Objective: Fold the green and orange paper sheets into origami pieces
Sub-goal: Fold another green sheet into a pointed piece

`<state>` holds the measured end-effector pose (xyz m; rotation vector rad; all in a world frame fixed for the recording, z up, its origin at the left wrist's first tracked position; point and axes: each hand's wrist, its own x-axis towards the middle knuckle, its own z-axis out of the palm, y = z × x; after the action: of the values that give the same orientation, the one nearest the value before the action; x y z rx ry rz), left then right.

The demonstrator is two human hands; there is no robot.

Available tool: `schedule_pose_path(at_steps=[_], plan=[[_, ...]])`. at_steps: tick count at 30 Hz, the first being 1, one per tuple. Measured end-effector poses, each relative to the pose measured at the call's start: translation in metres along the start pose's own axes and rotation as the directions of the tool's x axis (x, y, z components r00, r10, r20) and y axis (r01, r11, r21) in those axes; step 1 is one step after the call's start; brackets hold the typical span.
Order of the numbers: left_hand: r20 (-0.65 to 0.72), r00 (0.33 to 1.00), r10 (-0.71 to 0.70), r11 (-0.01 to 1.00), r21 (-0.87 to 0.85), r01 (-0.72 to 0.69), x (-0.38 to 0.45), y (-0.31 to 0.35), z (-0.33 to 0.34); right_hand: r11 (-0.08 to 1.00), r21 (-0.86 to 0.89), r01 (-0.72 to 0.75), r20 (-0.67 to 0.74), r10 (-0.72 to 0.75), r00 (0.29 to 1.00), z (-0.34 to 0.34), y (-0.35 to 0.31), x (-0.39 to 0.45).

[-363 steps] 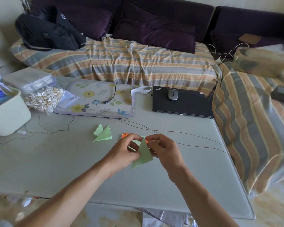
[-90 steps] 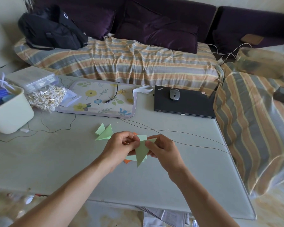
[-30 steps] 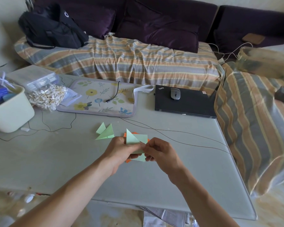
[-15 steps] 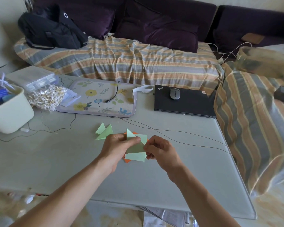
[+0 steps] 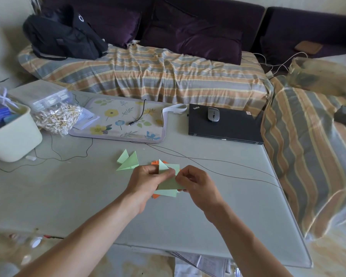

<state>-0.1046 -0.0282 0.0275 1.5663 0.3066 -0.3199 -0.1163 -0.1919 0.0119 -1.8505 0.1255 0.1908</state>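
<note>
In the head view, both hands meet over the middle of the pale table point(image 5: 68, 196). The left hand point(image 5: 146, 182) pinches a partly folded green paper sheet point(image 5: 169, 183) between thumb and curled fingers, and a small pointed flap of it stands up just above the thumb. The right hand point(image 5: 196, 184) has its fingers curled in and grips the same sheet at its right edge, so the paper spans the narrow gap between the two hands. Whether the sheet is lifted clear of the table cannot be told.

Directly beneath and behind the hands lie more loose green sheets point(image 5: 173, 167), and under those an orange paper sheet point(image 5: 155, 195) peeks out, one corner below the left hand and another edge just beyond its fingers. Just beyond the left hand, up and to its left, rest two finished green folded pieces point(image 5: 129, 161), touching each other.

Beyond the right hand, thin dark cables point(image 5: 218, 162) cross the table. Farther off past the right hand sits a closed black laptop point(image 5: 234, 126) with a grey mouse point(image 5: 213, 114) on its lid. Farther beyond the left hand lies a floral mat point(image 5: 120, 118), and well to its left a bag of small sticks point(image 5: 57, 118) beside a cream bin point(image 5: 14, 136).
</note>
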Motion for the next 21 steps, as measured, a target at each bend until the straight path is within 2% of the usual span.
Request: schedule_pose_path(at_steps=[4, 21], plan=[[-0.077, 0.997, 0.029, 0.996, -0.086, -0.035, 0.0013, 0.0038, -0.0032, 1.0, -0.02, 0.003, 0.001, -0.003, 1.0, 0.0017, 0.0005, 0.0004], [-0.198, 0.978, 0.064, 0.99, -0.114, -0.087, 0.0054, 0.0022, -0.0044, 0.999, -0.035, 0.006, -0.011, -0.006, 1.0, 0.0013, 0.001, 0.0014]])
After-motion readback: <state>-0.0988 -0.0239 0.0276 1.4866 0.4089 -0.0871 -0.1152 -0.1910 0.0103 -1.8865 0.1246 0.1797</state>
